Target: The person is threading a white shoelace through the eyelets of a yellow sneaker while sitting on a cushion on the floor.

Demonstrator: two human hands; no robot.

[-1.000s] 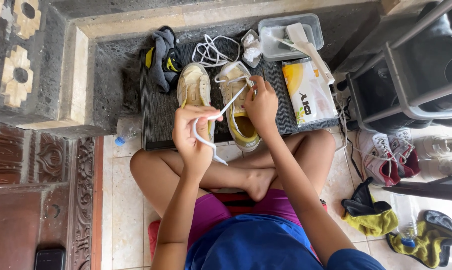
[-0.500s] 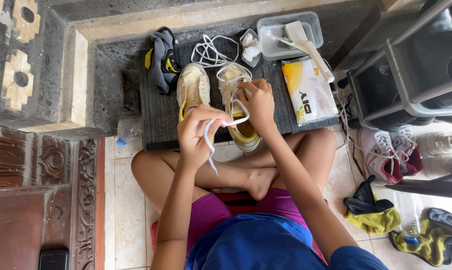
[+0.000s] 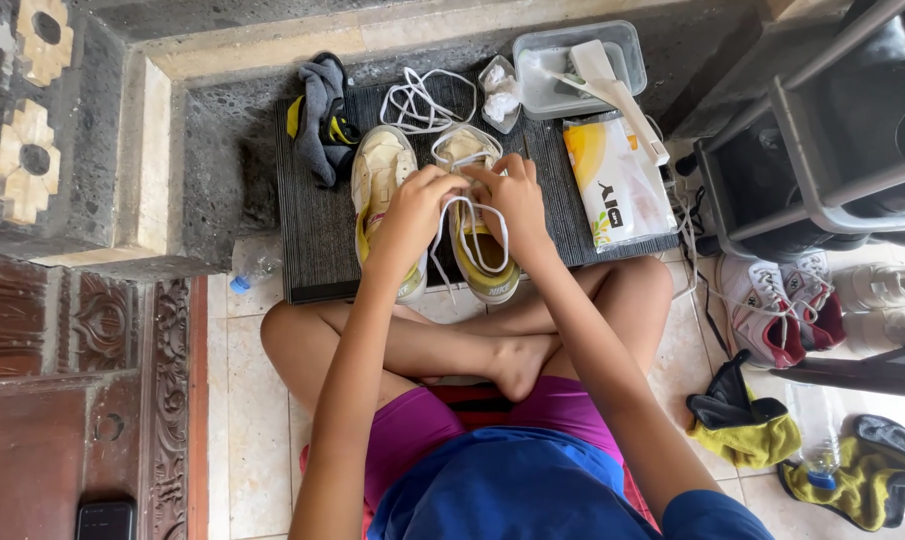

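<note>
A person seated cross-legged on a tiled floor works a white shoelace [image 3: 470, 235] into a cream-and-yellow sneaker [image 3: 480, 245] resting on a dark ribbed mat [image 3: 312, 230]. The left hand [image 3: 419, 207] and right hand [image 3: 509, 197] meet over the shoe's throat, fingers narrowed to pinches on the lace; loops of it hang slack just below the fingertips, over the tongue. The lace looks light, limp and soft, likely to slide through eyelets only when gripped near its stiff tip, and prone to twisting if held mid-length. The sneaker itself appears light and pliable, probably best steadied at the eyelet edges, right under the fingers.

Just left of the left hand lies the second sneaker [image 3: 380, 185], unlaced, touching or nearly touching the first. Beyond the fingertips a loose white lace [image 3: 417, 100] lies coiled, with a grey cloth [image 3: 320, 115] further left and a clear plastic tub [image 3: 572, 65] holding a brush [image 3: 612, 95] to the right. A yellow-and-white pouch [image 3: 617, 180] lies just right of the right hand. The mat's near edge sits below the wrists, against the knees; open mat remains left of the shoes, little to the right.
</note>
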